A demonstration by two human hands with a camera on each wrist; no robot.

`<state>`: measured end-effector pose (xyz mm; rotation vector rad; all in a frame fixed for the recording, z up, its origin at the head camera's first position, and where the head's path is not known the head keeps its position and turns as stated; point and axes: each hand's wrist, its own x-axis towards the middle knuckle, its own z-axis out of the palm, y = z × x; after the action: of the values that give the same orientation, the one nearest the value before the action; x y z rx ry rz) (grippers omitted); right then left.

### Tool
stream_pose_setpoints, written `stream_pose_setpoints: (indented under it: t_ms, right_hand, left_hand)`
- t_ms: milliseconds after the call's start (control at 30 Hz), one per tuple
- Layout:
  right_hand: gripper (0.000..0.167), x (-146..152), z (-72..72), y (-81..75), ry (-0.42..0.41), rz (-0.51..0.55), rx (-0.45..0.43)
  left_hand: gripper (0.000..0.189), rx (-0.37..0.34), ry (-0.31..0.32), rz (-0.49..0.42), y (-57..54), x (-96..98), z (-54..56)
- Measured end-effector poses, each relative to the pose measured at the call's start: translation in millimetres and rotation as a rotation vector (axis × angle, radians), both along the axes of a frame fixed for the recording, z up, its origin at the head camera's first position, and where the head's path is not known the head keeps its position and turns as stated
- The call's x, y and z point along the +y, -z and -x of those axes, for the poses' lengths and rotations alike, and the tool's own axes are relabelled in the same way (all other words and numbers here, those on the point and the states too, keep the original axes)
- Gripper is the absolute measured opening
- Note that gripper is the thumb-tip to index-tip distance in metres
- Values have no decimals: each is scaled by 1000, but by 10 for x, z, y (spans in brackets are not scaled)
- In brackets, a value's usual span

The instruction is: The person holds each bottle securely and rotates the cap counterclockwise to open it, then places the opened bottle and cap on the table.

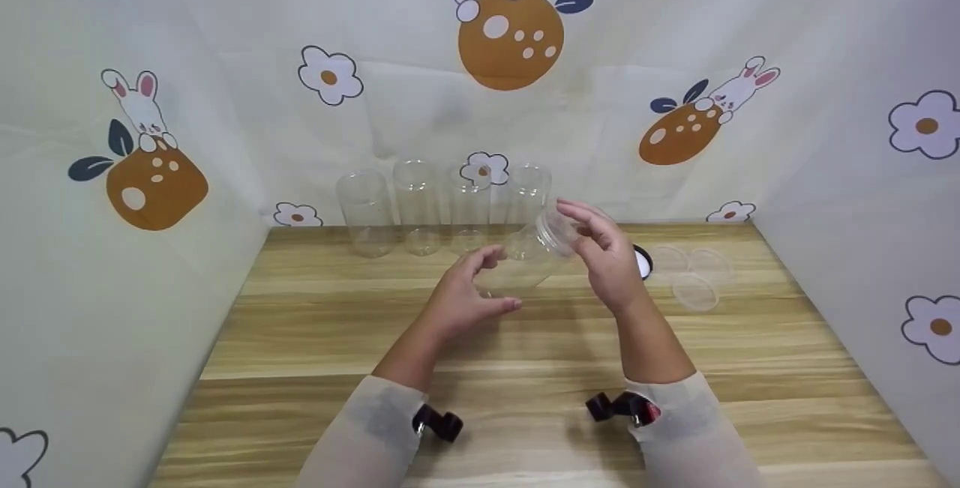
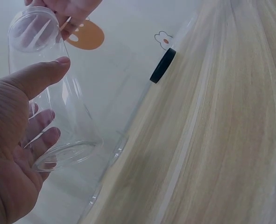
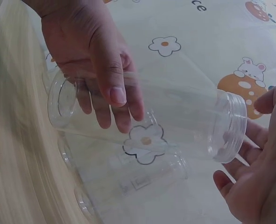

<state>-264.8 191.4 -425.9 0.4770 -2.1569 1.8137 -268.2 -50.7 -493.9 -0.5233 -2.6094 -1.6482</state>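
A clear plastic jar (image 3: pixel 175 109) is tilted above the table, its ridged mouth end toward my right hand. My left hand (image 1: pixel 465 297) holds the jar's body. In the left wrist view the thumb lies on the near side, while the fingers (image 2: pixel 42 135) show through the transparent wall. My right hand (image 1: pixel 609 263) is spread around the mouth end with its fingers parted. In the right wrist view there are gaps between some fingertips and the rim; whether any finger touches it is hard to tell.
Several clear jars stand upright in a row at the table's back, one being this jar (image 1: pixel 365 211). Right of my right hand lie a black-rimmed lid (image 1: pixel 643 263) and three clear discs (image 1: pixel 696 293). Printed cloth walls (image 1: pixel 405 121) enclose the wooden table (image 1: pixel 315 338).
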Motion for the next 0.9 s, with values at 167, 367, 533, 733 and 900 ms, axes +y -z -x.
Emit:
stream_pose_setpoints:
  t_ms: [167, 367, 533, 733, 900]
  right_hand:
    - [41, 15, 32, 5, 134, -159, -39]
    - [47, 6, 37, 25, 145, -240, -67]
    - [43, -1, 8, 4, 125, -220, -65]
    - [40, 3, 0, -12, 72, -201, -61]
    - [44, 6, -17, -9, 20, -167, -22]
  left_hand:
    - [93, 2, -2, 7, -1, -1, -7]
    - [93, 1, 1, -6, -9, 3, -9]
    - [91, 10, -1, 10, -13, 4, -2]
    - [92, 15, -4, 12, -15, 2, 3]
    - [91, 16, -7, 9, -12, 0, 9]
